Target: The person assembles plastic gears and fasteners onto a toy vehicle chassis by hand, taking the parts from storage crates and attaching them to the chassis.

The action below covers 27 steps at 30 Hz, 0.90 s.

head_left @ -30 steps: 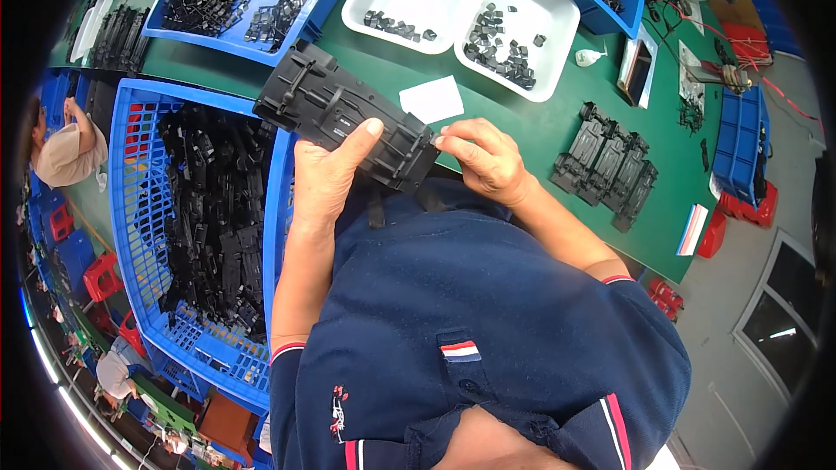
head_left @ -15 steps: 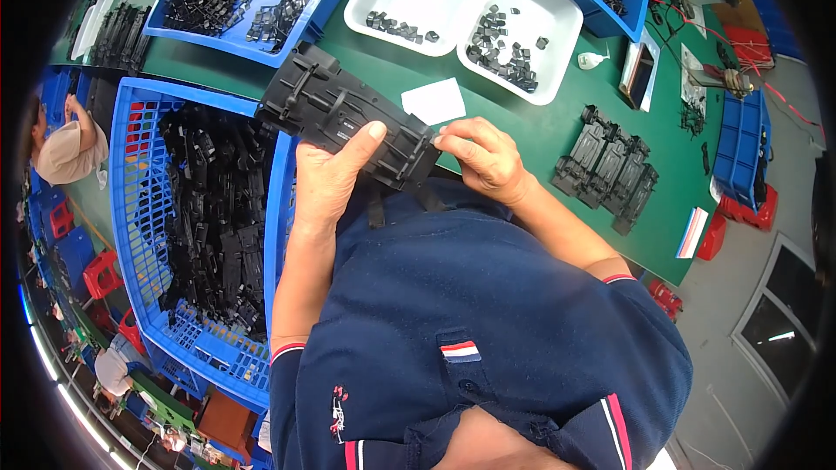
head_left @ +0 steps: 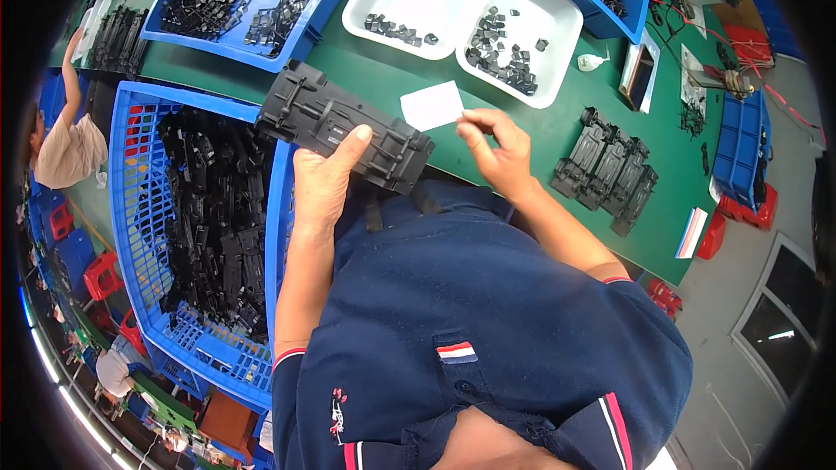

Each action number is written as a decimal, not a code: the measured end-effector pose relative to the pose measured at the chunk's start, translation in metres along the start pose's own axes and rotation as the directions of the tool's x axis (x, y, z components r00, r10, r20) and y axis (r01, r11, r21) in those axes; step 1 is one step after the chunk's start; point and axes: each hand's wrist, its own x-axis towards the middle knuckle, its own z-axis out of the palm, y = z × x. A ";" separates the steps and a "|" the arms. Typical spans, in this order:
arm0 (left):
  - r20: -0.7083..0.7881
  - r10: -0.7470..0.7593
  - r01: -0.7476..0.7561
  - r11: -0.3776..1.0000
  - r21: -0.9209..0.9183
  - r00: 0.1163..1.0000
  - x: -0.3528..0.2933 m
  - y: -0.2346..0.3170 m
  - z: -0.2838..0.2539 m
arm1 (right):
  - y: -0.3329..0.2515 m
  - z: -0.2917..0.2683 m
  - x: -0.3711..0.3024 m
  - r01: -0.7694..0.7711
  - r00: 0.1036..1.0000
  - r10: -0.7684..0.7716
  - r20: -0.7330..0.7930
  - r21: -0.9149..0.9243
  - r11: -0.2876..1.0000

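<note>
Since your right grip (head_left: 502, 155) left the black housing (head_left: 324, 107): left grip (head_left: 320, 181) alone clasps it, right end free.
Housing: over table's (head_left: 544, 132) near edge, by blue crate (head_left: 279, 191).
Right grip: fingertips drawn together near white paper (head_left: 431, 106); contents, can't tell.

A long, black, moulded plastic housing (head_left: 329, 113) is gripped at its near side by the left hand (head_left: 322, 181). Its upward face is covered with ribs and raised bars, and small pale marking is borne near the middle. It is held slantwise, the left end farther from the body.
</note>
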 end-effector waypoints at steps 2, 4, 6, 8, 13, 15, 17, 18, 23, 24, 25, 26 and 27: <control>-0.033 -0.008 0.007 1.000 -0.001 0.999 0.000 -0.004 -0.005 | 0.024 -0.006 0.005 -0.205 0.979 0.204 -0.021 -0.027 0.978; -0.044 0.025 -0.025 1.000 0.001 0.999 0.001 -0.007 -0.010 | 0.045 -0.015 0.019 -0.336 0.937 0.330 -0.117 -0.028 0.942; -0.052 0.014 -0.017 0.999 -0.047 0.999 -0.001 -0.008 -0.013 | 0.068 -0.028 0.035 -0.292 0.938 0.252 -0.238 -0.150 0.945; -0.036 0.021 -0.023 0.998 -0.058 0.999 -0.002 -0.008 -0.012 | 0.088 -0.046 0.052 -0.220 0.954 0.109 -0.279 -0.405 0.887; -0.032 0.011 -0.013 0.998 -0.060 0.999 -0.002 -0.010 -0.014 | 0.129 -0.054 0.080 -0.272 0.962 0.242 -0.128 -0.558 0.784; -0.040 0.008 -0.011 0.998 -0.069 0.999 -0.003 -0.010 -0.015 | 0.128 -0.051 0.090 -0.421 0.830 0.555 0.060 -0.586 0.692; -0.045 0.013 -0.017 0.997 -0.077 0.999 -0.003 -0.011 -0.017 | 0.125 -0.044 0.092 -0.440 0.800 0.597 0.065 -0.613 0.657; -0.047 0.014 -0.018 0.996 -0.084 0.999 -0.004 -0.011 -0.018 | 0.125 -0.041 0.091 -0.424 0.790 0.607 0.084 -0.640 0.641; -0.055 0.011 -0.015 0.997 -0.073 0.998 -0.004 -0.012 -0.019 | 0.121 -0.039 0.092 -0.443 0.793 0.607 0.061 -0.627 0.641; -0.050 0.010 -0.014 0.997 -0.071 0.999 -0.003 -0.013 -0.019 | 0.121 -0.040 0.090 -0.444 0.792 0.608 0.060 -0.627 0.640; -0.048 0.009 -0.012 0.997 -0.072 0.999 -0.003 -0.013 -0.019 | 0.122 -0.042 0.088 -0.470 0.808 0.589 0.039 -0.561 0.681; -0.047 0.006 -0.009 0.998 -0.063 0.999 -0.003 -0.013 -0.018 | 0.122 -0.043 0.086 -0.489 0.822 0.569 0.018 -0.491 0.721; -0.046 0.003 -0.006 0.999 -0.054 0.999 -0.002 -0.014 -0.018 | 0.122 -0.046 0.085 -0.490 0.821 0.570 0.017 -0.492 0.720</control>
